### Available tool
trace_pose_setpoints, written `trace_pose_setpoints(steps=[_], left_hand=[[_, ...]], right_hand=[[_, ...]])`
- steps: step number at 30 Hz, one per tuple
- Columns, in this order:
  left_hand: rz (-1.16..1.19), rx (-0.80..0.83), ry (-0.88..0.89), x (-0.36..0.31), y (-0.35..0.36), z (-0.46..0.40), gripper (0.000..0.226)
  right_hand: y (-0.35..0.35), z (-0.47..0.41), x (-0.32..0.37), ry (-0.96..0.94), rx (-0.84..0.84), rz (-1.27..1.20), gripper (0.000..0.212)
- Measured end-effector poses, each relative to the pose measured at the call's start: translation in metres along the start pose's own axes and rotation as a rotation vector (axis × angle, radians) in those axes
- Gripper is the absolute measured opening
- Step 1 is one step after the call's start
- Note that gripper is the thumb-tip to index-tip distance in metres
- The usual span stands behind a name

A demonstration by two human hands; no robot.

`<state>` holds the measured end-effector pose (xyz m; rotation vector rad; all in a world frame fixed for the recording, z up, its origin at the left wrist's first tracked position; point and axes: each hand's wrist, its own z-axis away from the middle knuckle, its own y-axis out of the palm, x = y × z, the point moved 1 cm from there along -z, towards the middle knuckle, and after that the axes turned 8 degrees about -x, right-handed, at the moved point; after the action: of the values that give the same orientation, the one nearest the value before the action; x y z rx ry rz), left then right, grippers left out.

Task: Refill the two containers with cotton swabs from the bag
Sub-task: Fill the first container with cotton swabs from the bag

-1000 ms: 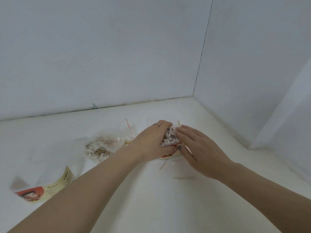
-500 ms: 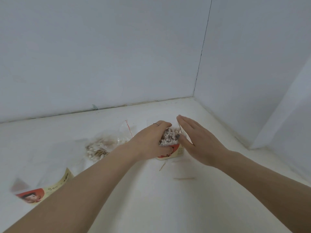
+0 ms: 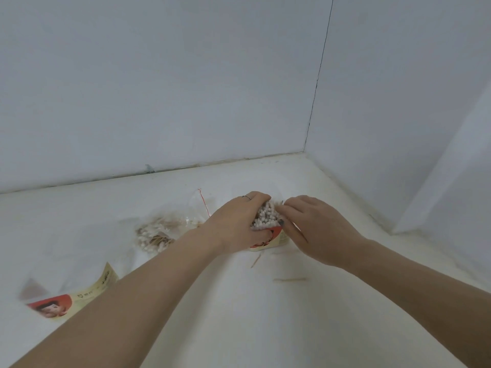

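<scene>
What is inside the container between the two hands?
The container holds a dense bunch of cotton swabs, white tips up. The left hand grips them; the right hand touches them. Its lower inside is hidden.

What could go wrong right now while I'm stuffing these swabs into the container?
The swab bundle stands well above the container, so swabs may spill if your left hand loosens. Two loose sticks already lie on the table. Pressing with the right hand could tip the container.
</scene>
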<state>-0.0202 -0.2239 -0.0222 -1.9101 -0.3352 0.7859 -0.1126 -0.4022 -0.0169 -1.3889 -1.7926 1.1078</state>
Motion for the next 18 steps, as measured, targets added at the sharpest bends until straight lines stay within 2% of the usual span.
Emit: trace_pose_setpoints(steps=[3,7,10,12,15,18], left_hand=[[-0.023,-0.043,0.03,-0.006,0.001,0.002,0.064],[-0.067,-0.153,0.093,-0.01,-0.006,0.013,0.076],[-0.063,-0.232,0.095,-0.003,-0.034,0.02,0.067],[-0.016,-0.344,-0.002,0.007,-0.06,0.024,0.055],[0.085,-0.436,-0.288,0.031,-0.096,0.03,0.05],[0.179,-0.26,-0.548,0.061,-0.118,0.045,0.062]], right_hand=[[-0.004,-0.002,0.001,0.016,-0.029,-0.037,0.042],[-0.003,0.002,0.008,-0.003,-0.005,-0.072,0.04],[-0.009,-0.002,0.013,0.056,-0.077,-0.096,0.039],[-0.016,-0.012,0.023,0.144,-0.163,-0.198,0.036],[-0.017,-0.036,0.051,0.221,-0.13,-0.471,0.034],[-0.009,-0.06,0.08,0.204,-0.047,-0.65,0.034]])
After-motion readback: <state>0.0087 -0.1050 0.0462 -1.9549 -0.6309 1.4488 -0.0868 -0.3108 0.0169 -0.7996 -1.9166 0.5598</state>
